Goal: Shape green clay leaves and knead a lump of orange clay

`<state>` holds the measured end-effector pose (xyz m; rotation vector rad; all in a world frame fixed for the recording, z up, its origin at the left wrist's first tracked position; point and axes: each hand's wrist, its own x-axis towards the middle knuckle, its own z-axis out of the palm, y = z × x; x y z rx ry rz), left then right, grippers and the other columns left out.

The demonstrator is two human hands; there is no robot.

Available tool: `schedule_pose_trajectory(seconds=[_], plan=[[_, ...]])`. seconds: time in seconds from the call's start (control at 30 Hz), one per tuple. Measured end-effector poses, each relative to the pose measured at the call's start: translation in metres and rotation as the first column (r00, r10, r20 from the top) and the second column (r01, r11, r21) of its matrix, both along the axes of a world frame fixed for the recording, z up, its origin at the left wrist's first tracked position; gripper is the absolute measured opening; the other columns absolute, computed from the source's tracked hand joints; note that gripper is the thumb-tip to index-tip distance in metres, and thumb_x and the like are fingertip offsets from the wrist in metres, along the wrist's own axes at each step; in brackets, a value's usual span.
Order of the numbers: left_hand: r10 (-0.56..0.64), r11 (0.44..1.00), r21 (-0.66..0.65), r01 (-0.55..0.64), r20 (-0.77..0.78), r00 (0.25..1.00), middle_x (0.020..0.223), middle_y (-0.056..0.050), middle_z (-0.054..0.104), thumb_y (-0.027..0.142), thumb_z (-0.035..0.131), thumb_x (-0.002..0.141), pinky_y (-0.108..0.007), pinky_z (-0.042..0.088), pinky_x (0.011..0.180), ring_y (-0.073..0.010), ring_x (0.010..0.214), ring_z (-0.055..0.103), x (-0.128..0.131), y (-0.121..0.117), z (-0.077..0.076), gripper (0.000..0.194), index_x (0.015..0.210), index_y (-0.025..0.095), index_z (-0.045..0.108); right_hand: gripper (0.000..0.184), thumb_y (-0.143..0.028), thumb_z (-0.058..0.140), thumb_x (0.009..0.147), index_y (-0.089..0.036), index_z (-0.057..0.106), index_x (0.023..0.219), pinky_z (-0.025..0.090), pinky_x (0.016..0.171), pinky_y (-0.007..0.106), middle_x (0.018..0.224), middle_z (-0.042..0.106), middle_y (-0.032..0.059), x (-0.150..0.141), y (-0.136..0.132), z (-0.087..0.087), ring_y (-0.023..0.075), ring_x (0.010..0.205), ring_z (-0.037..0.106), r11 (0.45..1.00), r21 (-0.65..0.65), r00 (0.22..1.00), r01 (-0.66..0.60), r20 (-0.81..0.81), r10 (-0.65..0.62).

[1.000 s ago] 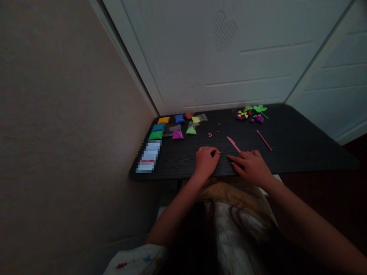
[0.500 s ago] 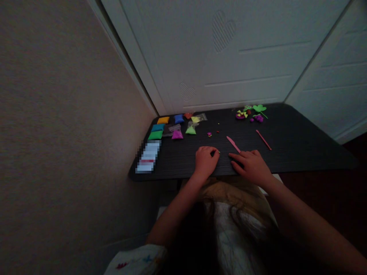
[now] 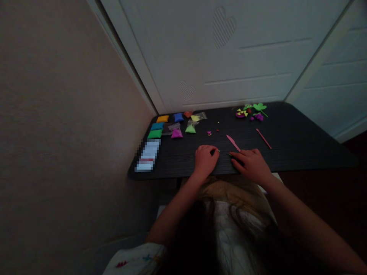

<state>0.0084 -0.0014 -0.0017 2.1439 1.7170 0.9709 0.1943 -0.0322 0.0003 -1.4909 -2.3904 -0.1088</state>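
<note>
Both hands rest on a black table [image 3: 301, 145] near its front edge. My left hand [image 3: 205, 159] is curled, its fingertips pinched on a tiny light green bit [image 3: 219, 151] that I cannot make out clearly. My right hand [image 3: 250, 165] lies flat with its fingers stretched toward the left, fingertips close to that bit and just below a pink plastic knife [image 3: 233, 143]. A small purple clay piece [image 3: 209, 133] lies behind the hands.
Small bags of coloured clay [image 3: 172, 126] lie at the back left, with a blurred card [image 3: 147, 155] in front of them. Finished clay shapes [image 3: 250, 111] sit at the back right, and a thin pink stick [image 3: 263, 138] lies right of the knife. White doors stand behind.
My right hand has crept slightly left and forward toward the left hand. The left hand stays in place.
</note>
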Motion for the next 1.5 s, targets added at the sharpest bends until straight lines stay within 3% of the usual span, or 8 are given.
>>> schedule_pose_trajectory(seconds=[0.27,0.5,0.6,0.73,0.93,1.1,1.3,1.5], plan=[[0.001,1.000,-0.020,-0.001,-0.006,1.000,0.089,0.000,0.068,0.029,0.048,0.081,-0.030,0.039,0.086,-0.0163,0.091,0.055,0.0003,-0.0008,0.0004,0.019,0.083,0.021,0.066,0.036,-0.037,0.039,0.087,-0.021,0.058,0.112,0.025,0.076,0.033,0.090,0.064,0.0073,0.0001,0.0010,-0.0005,0.0190,0.083,0.055,1.000,0.009,1.000,0.023,0.000,-0.023],[-0.014,1.000,-0.018,0.014,0.005,1.000,0.089,-0.001,0.067,0.028,0.047,0.082,-0.030,0.039,0.086,-0.0163,0.091,0.055,0.0002,-0.0009,-0.0004,0.020,0.081,0.021,0.066,0.034,-0.036,0.039,0.087,-0.026,0.058,0.113,0.025,0.076,0.033,0.092,0.064,0.0057,0.0009,0.0008,-0.0010,0.0180,0.083,0.055,0.999,-0.001,0.999,-0.038,0.019,0.038],[0.019,0.999,-0.043,-0.017,0.044,0.999,0.091,-0.001,0.067,0.029,0.049,0.081,-0.030,0.039,0.086,-0.0167,0.092,0.055,0.0000,-0.0011,0.0006,0.023,0.097,0.021,0.063,0.035,-0.036,0.039,0.087,-0.022,0.058,0.112,0.025,0.076,0.033,0.092,0.064,0.0070,0.0004,0.0011,-0.0011,0.0184,0.083,0.055,1.000,0.008,1.000,0.000,0.006,0.000],[0.041,0.998,-0.056,-0.036,0.096,0.995,0.090,0.000,0.067,0.029,0.050,0.080,-0.030,0.040,0.086,-0.0166,0.092,0.055,-0.0003,-0.0007,0.0009,0.040,0.120,0.020,0.050,0.035,-0.036,0.040,0.087,-0.020,0.059,0.111,0.026,0.076,0.033,0.090,0.064,0.0069,0.0002,0.0013,-0.0016,0.0188,0.083,0.055,1.000,0.007,1.000,0.014,-0.008,-0.014],[0.001,1.000,-0.021,-0.001,0.035,0.999,0.094,0.000,0.068,0.028,0.048,0.081,-0.030,0.039,0.089,-0.0167,0.093,0.055,0.0004,-0.0002,-0.0009,0.021,0.088,0.021,0.066,0.033,-0.035,0.040,0.087,-0.025,0.058,0.112,0.026,0.076,0.033,0.090,0.064,0.0051,0.0021,0.0007,-0.0014,0.0179,0.082,0.055,0.999,-0.018,0.999,-0.039,-0.010,0.039],[0.001,1.000,-0.022,-0.001,0.029,1.000,0.093,0.000,0.068,0.028,0.048,0.081,-0.030,0.039,0.088,-0.0165,0.093,0.056,0.0005,-0.0001,-0.0004,0.020,0.088,0.020,0.066,0.033,-0.035,0.040,0.087,-0.023,0.058,0.112,0.026,0.076,0.033,0.091,0.064,0.0056,0.0015,0.0005,-0.0004,0.0182,0.084,0.056,0.999,-0.025,0.999,-0.026,-0.019,0.026],[0.028,0.999,-0.035,-0.026,0.059,0.998,0.090,-0.001,0.067,0.028,0.050,0.080,-0.029,0.040,0.085,-0.0169,0.092,0.055,-0.0002,0.0004,-0.0008,0.027,0.102,0.020,0.062,0.034,-0.036,0.039,0.087,-0.022,0.057,0.112,0.027,0.077,0.033,0.091,0.064,0.0054,0.0007,0.0013,0.0000,0.0186,0.084,0.056,0.999,-0.031,1.000,-0.007,-0.009,0.006],[0.009,1.000,-0.012,-0.008,0.041,0.999,0.092,-0.001,0.068,0.028,0.049,0.081,-0.029,0.040,0.087,-0.0165,0.091,0.056,0.0001,0.0006,-0.0019,0.022,0.092,0.020,0.065,0.033,-0.036,0.040,0.087,-0.023,0.058,0.111,0.028,0.078,0.034,0.092,0.064,0.0053,0.0011,0.0010,-0.0013,0.0187,0.084,0.056,1.000,-0.025,1.000,-0.016,-0.013,0.016]])
